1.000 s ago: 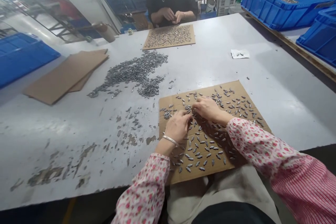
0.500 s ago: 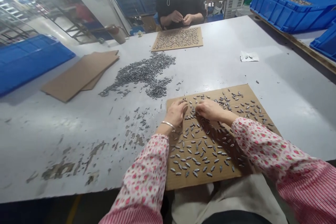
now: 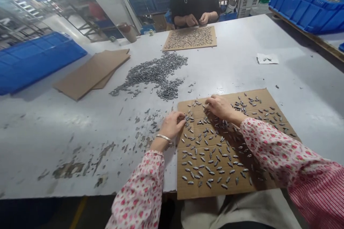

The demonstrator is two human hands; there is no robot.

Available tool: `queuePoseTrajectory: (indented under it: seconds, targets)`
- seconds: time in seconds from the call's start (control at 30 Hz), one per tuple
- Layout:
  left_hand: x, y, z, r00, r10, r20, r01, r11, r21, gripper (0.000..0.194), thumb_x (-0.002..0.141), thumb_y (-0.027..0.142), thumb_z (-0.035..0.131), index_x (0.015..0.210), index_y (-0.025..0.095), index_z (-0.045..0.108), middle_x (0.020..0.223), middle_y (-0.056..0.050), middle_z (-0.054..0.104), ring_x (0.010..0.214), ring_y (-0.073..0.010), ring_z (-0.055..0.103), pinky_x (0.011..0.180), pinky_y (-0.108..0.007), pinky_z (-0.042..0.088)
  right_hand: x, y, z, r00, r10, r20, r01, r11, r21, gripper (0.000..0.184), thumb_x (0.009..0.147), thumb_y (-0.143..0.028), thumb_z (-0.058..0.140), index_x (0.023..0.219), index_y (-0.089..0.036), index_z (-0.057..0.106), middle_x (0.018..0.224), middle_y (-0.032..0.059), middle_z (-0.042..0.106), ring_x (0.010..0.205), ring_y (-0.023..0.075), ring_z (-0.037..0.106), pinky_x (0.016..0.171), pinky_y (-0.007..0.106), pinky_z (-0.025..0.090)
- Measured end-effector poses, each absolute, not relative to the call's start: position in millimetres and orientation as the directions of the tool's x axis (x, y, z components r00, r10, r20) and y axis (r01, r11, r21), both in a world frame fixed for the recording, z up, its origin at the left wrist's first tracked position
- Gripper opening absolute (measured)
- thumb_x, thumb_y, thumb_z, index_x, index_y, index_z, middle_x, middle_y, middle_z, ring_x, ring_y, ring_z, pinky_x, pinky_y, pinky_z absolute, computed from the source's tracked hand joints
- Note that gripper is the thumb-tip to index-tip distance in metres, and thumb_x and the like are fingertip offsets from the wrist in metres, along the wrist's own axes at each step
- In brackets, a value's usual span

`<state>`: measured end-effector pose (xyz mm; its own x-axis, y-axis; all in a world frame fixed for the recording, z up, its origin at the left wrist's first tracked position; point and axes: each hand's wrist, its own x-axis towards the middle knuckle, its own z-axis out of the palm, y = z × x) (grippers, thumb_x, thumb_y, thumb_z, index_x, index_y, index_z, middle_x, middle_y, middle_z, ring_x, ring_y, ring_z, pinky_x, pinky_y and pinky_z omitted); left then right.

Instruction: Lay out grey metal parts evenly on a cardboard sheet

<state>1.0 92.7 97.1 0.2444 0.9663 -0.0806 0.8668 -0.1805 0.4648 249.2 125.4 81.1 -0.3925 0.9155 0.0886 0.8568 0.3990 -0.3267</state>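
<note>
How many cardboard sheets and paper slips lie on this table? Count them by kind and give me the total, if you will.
Cardboard sheets with small grey metal pieces: 2 (near sheet, far sheet)
Bare cardboard sheets: 2, overlapping
White paper slip: 1
Total: 5

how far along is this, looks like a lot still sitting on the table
Done: the grey metal pieces lie spread singly over most of the cardboard sheet. In hand: the right hand and left hand are at pieces near the sheet's top left. Left: the loose heap still lies on the table, and the flat cardboard sheets beyond it hold no pieces.
</note>
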Motion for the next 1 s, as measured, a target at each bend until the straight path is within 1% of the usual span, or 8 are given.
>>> queuePoseTrajectory:
  seconds: [0.13,0.2,0.27,0.37,0.5,0.7,0.8,1.0]
  targets:
    - [18,94,88,0.309,0.951,0.014,0.818,-0.273,0.506,0.017,0.081,0.023,0.053,0.093,0.02,0.065,0.095,-0.005,0.067,0.093,-0.0193,0.061,0.089,-0.033,0.047,234,116,85,-0.595,0.803,0.034,0.742,0.565,-0.361,0.018,0.09,-0.03,0.054,0.099,-0.02,0.067,0.099,0.0074,0.062,0.092,0.0182,0.054,0.075,0.026,0.037]
    - [21,96,80,0.322,0.942,0.095,0.792,-0.323,0.518,0.021,0.081,0.021,0.053,0.099,0.02,0.065,0.103,-0.006,0.067,0.1,-0.0195,0.059,0.092,-0.033,0.046,227,111,90,-0.677,0.736,0.01,0.693,0.642,-0.328,0.017,0.089,-0.032,0.057,0.097,-0.021,0.067,0.096,0.0065,0.062,0.092,0.019,0.054,0.075,0.027,0.037]
    - [17,95,73,0.291,0.947,0.135,0.791,-0.317,0.523,0.025,0.082,0.02,0.053,0.104,0.021,0.064,0.108,-0.006,0.066,0.101,-0.0189,0.059,0.092,-0.032,0.046,225,108,96,-0.67,0.742,-0.008,0.715,0.643,-0.276,0.015,0.089,-0.03,0.057,0.093,-0.02,0.067,0.094,0.0073,0.062,0.093,0.0199,0.053,0.075,0.028,0.036]
    - [5,87,73,0.215,0.972,0.094,0.817,-0.232,0.528,0.025,0.083,0.024,0.053,0.105,0.021,0.065,0.102,-0.005,0.066,0.091,-0.0172,0.062,0.084,-0.029,0.048,232,109,99,-0.551,0.834,-0.014,0.814,0.534,-0.231,0.018,0.091,-0.025,0.051,0.09,-0.018,0.067,0.093,0.0093,0.063,0.093,0.0204,0.053,0.075,0.028,0.035]
    - [1,77,86,0.253,0.967,0.001,0.843,-0.221,0.49,0.019,0.084,0.027,0.053,0.094,0.022,0.068,0.091,-0.004,0.066,0.085,-0.0171,0.061,0.08,-0.028,0.048,243,112,95,-0.462,0.887,0.012,0.848,0.446,-0.285,0.017,0.091,-0.026,0.052,0.094,-0.019,0.067,0.095,0.0072,0.064,0.091,0.0189,0.054,0.071,0.026,0.035]
    - [14,75,90,0.232,0.969,0.088,0.894,-0.248,0.373,0.025,0.088,0.028,0.048,0.102,0.023,0.068,0.102,-0.007,0.062,0.094,-0.0209,0.058,0.08,-0.031,0.046,238,95,107,-0.6,0.796,-0.081,0.763,0.539,-0.357,0.015,0.09,-0.026,0.054,0.091,-0.021,0.068,0.092,0.005,0.065,0.084,0.0161,0.056,0.068,0.025,0.035]
    - [14,65,92,0.26,0.965,0.038,0.88,-0.253,0.402,0.022,0.088,0.032,0.05,0.097,0.023,0.068,0.094,-0.005,0.063,0.083,-0.0179,0.059,0.074,-0.029,0.046,238,84,111,-0.686,0.719,-0.112,0.698,0.608,-0.377,0.013,0.087,-0.028,0.059,0.09,-0.02,0.069,0.093,0.0057,0.065,0.086,0.0171,0.056,0.07,0.025,0.036]
    - [26,40,110,0.337,0.939,-0.064,0.844,-0.272,0.462,0.015,0.085,0.03,0.055,0.087,0.021,0.068,0.084,-0.002,0.063,0.079,-0.0151,0.059,0.073,-0.026,0.044,234,74,103,-0.697,0.707,-0.118,0.707,0.652,-0.275,0.013,0.088,-0.022,0.056,0.092,-0.019,0.067,0.095,0.0078,0.062,0.092,0.0192,0.052,0.074,0.028,0.035]
